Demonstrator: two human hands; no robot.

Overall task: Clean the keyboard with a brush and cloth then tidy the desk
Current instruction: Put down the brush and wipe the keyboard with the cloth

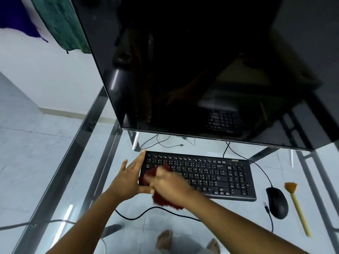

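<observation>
Head view of a glass bench carrying a black keyboard below the lower edge of a dark monitor. The left hand lies at the keyboard's left end: its fingers are straight and set close together, touching the left edge and reaching to the far left corner, while the thumb runs along the near edge at the near left corner; it holds nothing. The right hand lies over the left part of the keyboard, just beside the left hand, with a dark red cloth under it. The cloth shows beyond the fingers on the upper key rows and hangs past the keyboard's near edge below the palm. This hand is blurred, so the exact lie of its fingers is unclear; they appear to be curled down onto the cloth, gripping it against the keys. The brush, with a yellow handle and brown bristles, lies flat on the bench well apart from both hands, to the right of a black mouse, bristles pointing away from the person. The mouse sits just off the keyboard's near right corner. A black cable curves over the glass near the forearms.
</observation>
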